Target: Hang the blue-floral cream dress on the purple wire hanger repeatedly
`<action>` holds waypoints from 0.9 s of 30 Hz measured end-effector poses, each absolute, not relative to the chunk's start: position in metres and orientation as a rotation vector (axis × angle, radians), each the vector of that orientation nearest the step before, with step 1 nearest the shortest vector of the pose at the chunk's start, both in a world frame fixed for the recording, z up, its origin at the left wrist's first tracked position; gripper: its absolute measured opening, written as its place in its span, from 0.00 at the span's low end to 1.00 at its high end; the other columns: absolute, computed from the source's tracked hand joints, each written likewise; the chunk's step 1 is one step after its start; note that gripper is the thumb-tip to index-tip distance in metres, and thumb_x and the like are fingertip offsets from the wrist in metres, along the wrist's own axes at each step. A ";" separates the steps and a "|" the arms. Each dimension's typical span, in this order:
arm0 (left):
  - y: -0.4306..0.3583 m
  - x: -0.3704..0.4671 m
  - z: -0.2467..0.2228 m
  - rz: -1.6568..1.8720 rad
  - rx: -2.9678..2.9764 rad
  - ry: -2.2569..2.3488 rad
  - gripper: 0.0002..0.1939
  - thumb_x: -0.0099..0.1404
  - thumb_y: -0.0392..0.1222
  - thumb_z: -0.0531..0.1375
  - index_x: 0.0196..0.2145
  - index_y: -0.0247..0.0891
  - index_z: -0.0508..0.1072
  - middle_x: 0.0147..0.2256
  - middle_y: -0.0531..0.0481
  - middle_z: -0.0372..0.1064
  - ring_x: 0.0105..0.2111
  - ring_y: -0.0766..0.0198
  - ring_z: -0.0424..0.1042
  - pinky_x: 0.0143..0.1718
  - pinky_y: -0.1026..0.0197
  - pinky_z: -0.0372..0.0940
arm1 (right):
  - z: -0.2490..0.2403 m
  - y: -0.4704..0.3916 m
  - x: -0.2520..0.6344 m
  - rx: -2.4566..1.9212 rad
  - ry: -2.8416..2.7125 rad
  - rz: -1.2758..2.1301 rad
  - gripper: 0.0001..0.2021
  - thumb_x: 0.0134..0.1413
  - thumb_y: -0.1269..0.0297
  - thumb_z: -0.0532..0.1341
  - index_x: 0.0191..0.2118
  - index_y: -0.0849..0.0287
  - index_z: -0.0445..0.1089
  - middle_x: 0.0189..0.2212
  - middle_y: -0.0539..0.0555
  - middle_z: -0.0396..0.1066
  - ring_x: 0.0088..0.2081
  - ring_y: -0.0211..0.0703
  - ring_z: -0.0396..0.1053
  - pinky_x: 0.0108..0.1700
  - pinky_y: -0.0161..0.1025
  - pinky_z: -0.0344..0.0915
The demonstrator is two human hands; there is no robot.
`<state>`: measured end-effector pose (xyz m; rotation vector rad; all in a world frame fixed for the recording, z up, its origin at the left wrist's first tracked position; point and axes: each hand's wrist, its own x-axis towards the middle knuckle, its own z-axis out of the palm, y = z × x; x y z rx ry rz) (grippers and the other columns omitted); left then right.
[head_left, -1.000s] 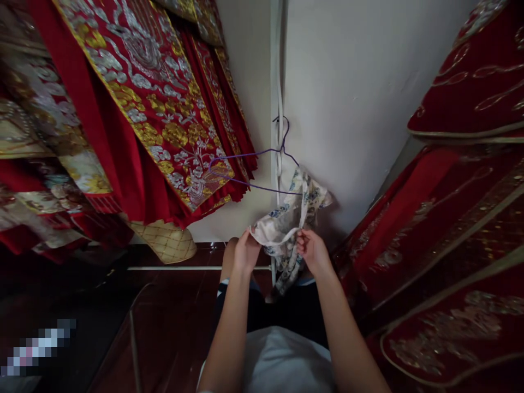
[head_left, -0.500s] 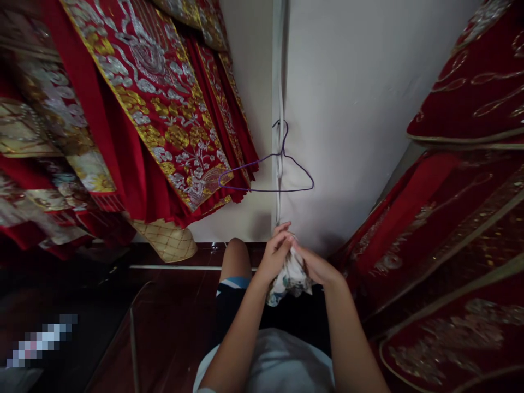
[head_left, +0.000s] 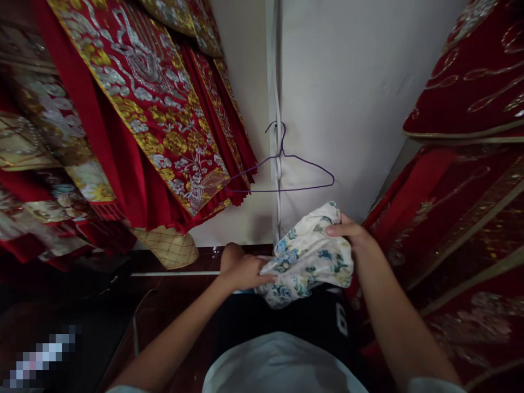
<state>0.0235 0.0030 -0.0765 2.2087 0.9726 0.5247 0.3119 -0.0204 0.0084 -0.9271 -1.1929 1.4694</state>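
Note:
A white cloth with blue and green flowers is stretched between my two hands, above my lap. My left hand grips its left edge, thumb on top. At its upper right corner, my right hand pinches the fabric, with the thumb on the near side and the fingers partly hidden behind. Above the cloth, a thin purple wire hanger hangs by its hook at a pale strip on the wall, with nothing on it.
Red garments with gold and silver embroidery hang at the left, and dark red ones at the right. A pale wall stands ahead. A quilted beige piece pokes out below the left garments.
My hands have moved apart, left and right, and the bunched cloth is now spread open between them. The hanger has turned slightly and looks wider.

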 end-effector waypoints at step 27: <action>0.051 0.002 0.053 0.231 2.725 2.001 0.21 0.72 0.40 0.47 0.53 0.24 0.69 0.53 0.28 0.70 0.50 0.45 0.75 0.51 0.49 0.68 | 0.022 0.100 0.348 -1.439 -1.676 0.421 0.19 0.45 0.45 0.66 0.24 0.59 0.72 0.18 0.50 0.66 0.24 0.41 0.61 0.28 0.37 0.53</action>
